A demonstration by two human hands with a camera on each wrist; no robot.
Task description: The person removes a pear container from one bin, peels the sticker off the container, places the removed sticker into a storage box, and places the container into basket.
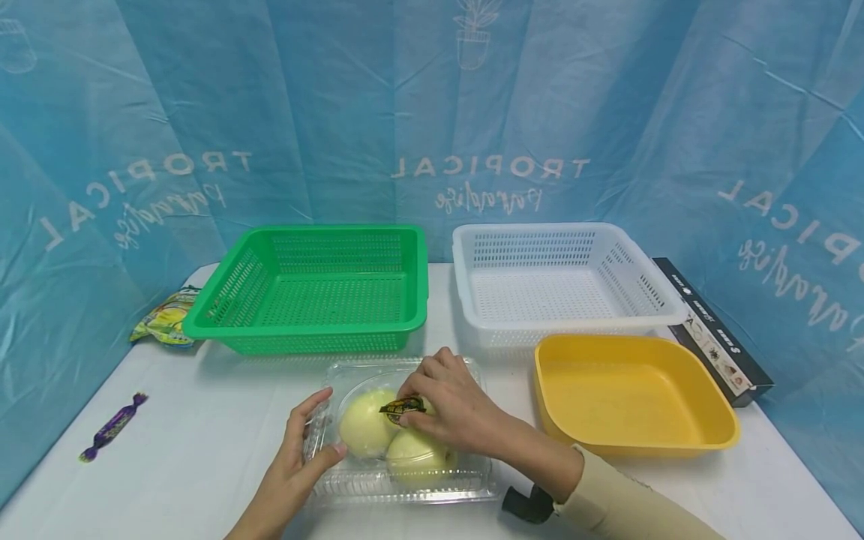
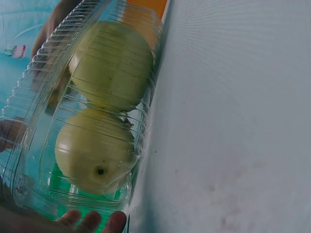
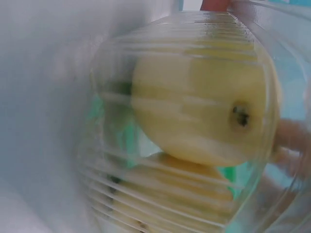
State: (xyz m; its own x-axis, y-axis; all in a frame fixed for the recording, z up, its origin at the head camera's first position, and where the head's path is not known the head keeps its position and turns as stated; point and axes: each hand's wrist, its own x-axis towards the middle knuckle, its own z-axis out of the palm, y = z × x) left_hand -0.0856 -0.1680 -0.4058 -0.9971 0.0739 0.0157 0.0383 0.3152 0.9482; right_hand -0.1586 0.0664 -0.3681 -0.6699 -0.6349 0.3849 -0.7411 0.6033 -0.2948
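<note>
A clear plastic clamshell box (image 1: 466,480) holding pale yellow-green round fruits (image 1: 367,424) sits near the table's front. The fruits look like apples or pears, and the ribbed box wall covers them in both wrist views. Over the box, my right hand (image 1: 455,405) pinches a small candy in a black and gold wrapper (image 1: 403,409) between thumb and fingers. My left hand (image 1: 297,454) rests against the box's left side, thumb and index finger extended and apart. In the left wrist view its fingertips (image 2: 90,221) lie by the box's end.
Behind the box stand a green basket (image 1: 304,334) and a white basket (image 1: 574,322). A yellow tub (image 1: 634,442) is at right, beside a long black box (image 1: 715,337). At left lie a purple wrapped candy (image 1: 113,427) and a yellow packet (image 1: 165,319).
</note>
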